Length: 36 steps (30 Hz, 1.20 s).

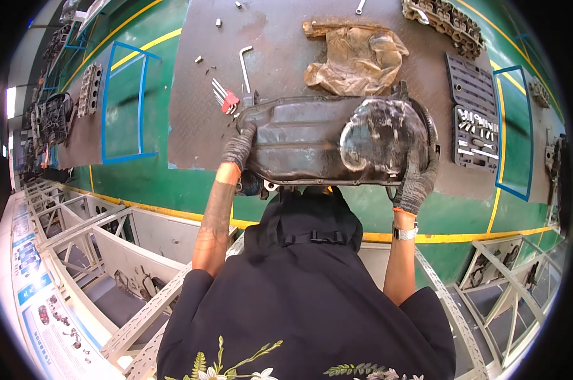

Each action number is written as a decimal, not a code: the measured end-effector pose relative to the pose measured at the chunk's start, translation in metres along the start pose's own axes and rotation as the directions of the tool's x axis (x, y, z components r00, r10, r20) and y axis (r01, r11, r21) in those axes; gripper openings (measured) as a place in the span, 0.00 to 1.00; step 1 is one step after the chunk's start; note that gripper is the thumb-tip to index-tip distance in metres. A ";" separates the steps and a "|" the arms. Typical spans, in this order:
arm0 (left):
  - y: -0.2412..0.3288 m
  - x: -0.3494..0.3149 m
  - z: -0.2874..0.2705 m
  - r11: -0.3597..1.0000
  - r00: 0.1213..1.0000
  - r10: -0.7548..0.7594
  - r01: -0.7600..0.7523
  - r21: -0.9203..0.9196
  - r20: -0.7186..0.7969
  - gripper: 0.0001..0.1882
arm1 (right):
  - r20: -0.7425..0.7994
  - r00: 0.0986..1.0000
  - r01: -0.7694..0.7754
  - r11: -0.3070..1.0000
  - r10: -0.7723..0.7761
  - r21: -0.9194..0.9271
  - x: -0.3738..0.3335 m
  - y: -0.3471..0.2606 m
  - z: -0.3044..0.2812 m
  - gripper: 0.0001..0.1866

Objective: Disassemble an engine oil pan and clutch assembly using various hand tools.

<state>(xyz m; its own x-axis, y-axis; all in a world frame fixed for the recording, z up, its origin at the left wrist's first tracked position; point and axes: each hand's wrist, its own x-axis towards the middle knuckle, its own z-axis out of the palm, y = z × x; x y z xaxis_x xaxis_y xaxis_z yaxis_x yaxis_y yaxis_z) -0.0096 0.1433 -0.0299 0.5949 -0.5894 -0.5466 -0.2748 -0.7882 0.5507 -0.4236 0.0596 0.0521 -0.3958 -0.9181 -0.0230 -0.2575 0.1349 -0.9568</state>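
A black oil pan, smeared with grey residue on its bulged right end, lies lengthwise in front of my body, flat side up. My left hand, in a grey knit glove, grips its left end with the fingers curled at the rim. At the right end, my right hand, gloved alike, holds the near corner; its fingertips point away from me along the side. Dark engine parts show under the pan's edges, and most of what lies beneath is hidden.
Beyond the pan lies a crumpled brown cloth. A hex key set with a red holder and an L-shaped wrench rest to the left. An open socket tool case is at right, a cylinder head far right. Metal racks stand behind me.
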 end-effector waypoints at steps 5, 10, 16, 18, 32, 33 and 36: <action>0.061 -0.036 -0.052 0.993 0.992 0.118 -0.118 0.013 -0.032 0.48 | -0.012 0.998 -0.053 0.995 0.054 0.084 -0.013 -0.026 -0.006 0.29; 0.095 -0.044 -0.108 0.900 0.951 0.270 -0.305 -0.311 -0.150 0.41 | 0.002 0.991 -0.127 0.925 0.135 0.359 -0.036 -0.087 -0.013 0.27; 0.164 -0.111 -0.192 0.698 0.919 0.320 -0.392 -0.600 -0.228 0.35 | -0.063 0.993 0.115 0.765 -0.097 0.634 -0.045 -0.165 -0.009 0.26; 0.173 -0.121 -0.232 0.548 0.896 0.371 -0.422 -0.722 -0.242 0.34 | -0.075 0.991 0.137 0.771 -0.115 0.622 -0.044 -0.172 0.001 0.23; -0.001 -0.257 -0.435 0.394 -0.094 0.789 -0.681 0.617 -0.608 0.14 | 0.801 0.591 -0.376 0.848 -0.093 0.375 -0.255 -0.134 0.163 0.14; -0.011 -0.238 -0.434 0.423 0.008 0.809 -0.701 0.574 -0.587 0.15 | 0.816 0.577 -0.388 0.867 -0.037 0.313 -0.276 -0.134 0.169 0.13; -0.058 -0.152 -0.424 0.364 0.049 0.876 -0.721 0.589 -0.481 0.16 | 0.848 0.527 -0.261 0.941 -0.050 0.218 -0.329 -0.121 0.199 0.12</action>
<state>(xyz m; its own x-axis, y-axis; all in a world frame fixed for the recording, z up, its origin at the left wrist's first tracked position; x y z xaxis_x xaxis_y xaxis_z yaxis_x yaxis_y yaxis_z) 0.2358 0.3535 0.2886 0.1516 -0.6335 0.7587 -0.9743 0.0337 0.2228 -0.0872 0.2713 0.1178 0.5523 -0.8067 -0.2101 0.0528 0.2854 -0.9570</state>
